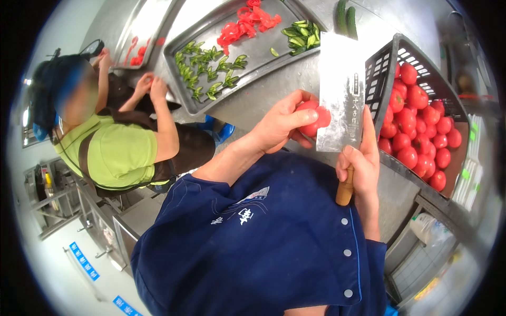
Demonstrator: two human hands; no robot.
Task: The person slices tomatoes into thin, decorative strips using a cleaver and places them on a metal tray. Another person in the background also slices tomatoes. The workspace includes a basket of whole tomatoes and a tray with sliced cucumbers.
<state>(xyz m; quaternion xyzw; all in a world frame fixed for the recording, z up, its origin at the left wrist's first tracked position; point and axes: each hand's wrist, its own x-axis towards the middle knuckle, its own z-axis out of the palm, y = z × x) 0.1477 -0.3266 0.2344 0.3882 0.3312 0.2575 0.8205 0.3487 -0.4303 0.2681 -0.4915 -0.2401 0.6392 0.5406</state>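
A red tomato (pixel 309 123) is held in my left hand (pixel 281 122), the thumb pressing on its side. My right hand (pixel 361 162) grips the wooden handle of a Chinese cleaver (pixel 340 94), which stands blade up, with its edge side against the tomato. Whether the blade has cut into the skin, I cannot tell. Beyond my hands, a metal tray (pixel 253 77) holds red peel strips (pixel 247 25), fanned cucumber slices (pixel 213 69) and a pile of cucumber pieces (pixel 302 37). Two whole cucumbers (pixel 346 19) lie behind the cleaver.
At the right, a black plastic crate (pixel 395 47) of tomatoes (pixel 419 130) stands on the metal worktop (pixel 253 103). A co-worker (pixel 118 146) in a green shirt works at the left, hands near another metal tray (pixel 152 35) with red pieces. Below the crate is a bag (pixel 431 228).
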